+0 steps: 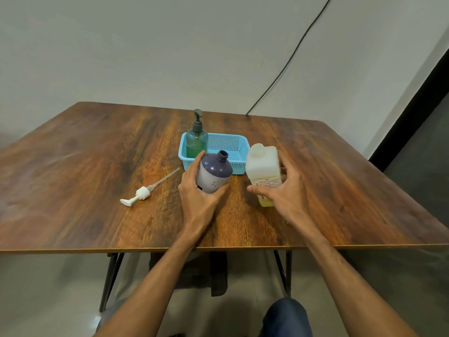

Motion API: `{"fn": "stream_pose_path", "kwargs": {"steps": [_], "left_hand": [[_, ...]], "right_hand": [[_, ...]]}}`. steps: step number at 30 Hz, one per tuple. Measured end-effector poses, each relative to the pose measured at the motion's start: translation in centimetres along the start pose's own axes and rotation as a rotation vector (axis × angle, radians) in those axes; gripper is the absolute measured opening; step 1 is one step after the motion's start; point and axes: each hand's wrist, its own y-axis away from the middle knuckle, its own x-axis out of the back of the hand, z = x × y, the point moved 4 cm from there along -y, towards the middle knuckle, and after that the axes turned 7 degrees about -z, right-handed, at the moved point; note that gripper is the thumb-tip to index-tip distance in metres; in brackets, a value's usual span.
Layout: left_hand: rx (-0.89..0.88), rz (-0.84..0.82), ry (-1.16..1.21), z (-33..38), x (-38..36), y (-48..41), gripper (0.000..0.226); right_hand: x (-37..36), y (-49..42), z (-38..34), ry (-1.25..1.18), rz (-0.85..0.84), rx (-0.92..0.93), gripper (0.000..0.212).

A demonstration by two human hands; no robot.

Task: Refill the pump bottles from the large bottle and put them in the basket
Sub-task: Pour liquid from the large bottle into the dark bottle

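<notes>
Nearest the camera, two bare forearms reach up from the bottom edge over the wooden table. The left hand is wrapped around the lower body of a purple pump bottle, thumb across its front and fingers behind; the bottle's neck is uncapped and tilts toward one o'clock. At three o'clock from it, set apart by a strip of bare tabletop, the right hand is cupped around the large bottle, a pale translucent jug with a red-lettered label and yellowish liquid low inside; fingers lie along its right side and the thumb points left across its base, though whether the grip is tight cannot be told. At nine o'clock from the purple bottle, a white pump head lies on its side, its clear tube aimed toward two o'clock. Farther back, at twelve o'clock and just behind both bottles, sits a blue basket. A green pump bottle stands upright in its left end, pump fitted.
</notes>
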Motion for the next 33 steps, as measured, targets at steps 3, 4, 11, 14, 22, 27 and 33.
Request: {"fn": "stream_pose_path", "kwargs": {"steps": [3,4,11,14,22,27,33], "left_hand": [[0.01,0.045,-0.032,-0.6,0.3,-0.2,0.091],[0.014,0.055,-0.037,-0.8,0.4,-0.2,0.091],[0.018,0.082,-0.052,-1.6,0.5,-0.3,0.09],[-0.001,0.088,-0.083,-1.7,0.5,-0.4,0.089],[-0.02,0.101,-0.112,-1.4,0.6,-0.4,0.088],[-0.023,0.1,-0.119,-1.3,0.6,-0.3,0.086],[-0.033,0.097,-0.124,-1.2,0.6,-0.4,0.086]], "right_hand": [[0.0,-1.2,-0.3,0.172,-0.025,0.046,0.105],[-0.1,-1.5,-0.5,0.231,-0.037,0.061,0.106],[-0.9,-3.4,-3.0,0.557,-0.098,0.127,0.107],[-1.0,-3.8,-3.7,0.669,-0.091,0.127,0.106],[-0.7,-3.7,-5.7,0.853,-0.096,0.152,0.097],[-0.5,-3.7,-6.3,0.915,-0.08,0.167,0.093],[-0.2,-3.8,-6.7,0.979,-0.094,0.176,0.095]]}}
